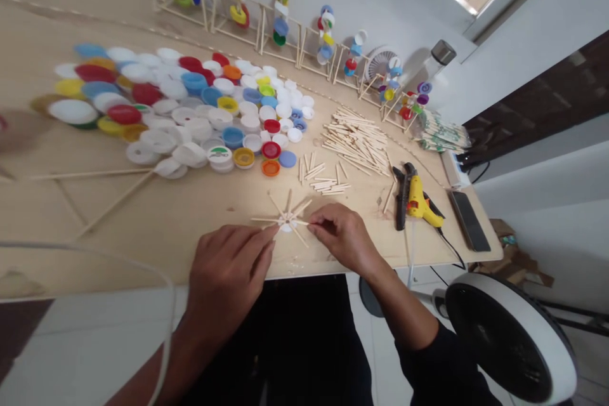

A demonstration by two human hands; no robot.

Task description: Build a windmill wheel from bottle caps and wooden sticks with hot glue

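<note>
A flat, star-shaped wheel of pale wooden sticks (288,218) lies near the middle of the near edge of the pale wood-grain tabletop (228,196), its spokes spreading from a small, round white hub (287,227). The right hand's (345,235) grip pinches the outer end of one slim spoke (302,223) between thumb and forefinger. The left hand (228,266) has its forefinger tip at the hub's left side; whether its grip pinches anything I cannot tell.

Beyond the wheel lie short cut sticks (333,187), then a loose pile of longer wooden sticks (356,139). Left of these spreads a heap of smooth, round plastic bottle caps (219,117) in white, red, blue, yellow and orange, many like shallow cups.

Toward the right end are a yellow-and-black glue gun (416,196) and a flat black phone (470,222). Near the far edge stand stick frames carrying coloured caps (280,26). Clear plastic packets (440,133) hold more sticks near the far right corner; beside them stands a metal-lidded bottle (442,52), its contents unclear.
</note>
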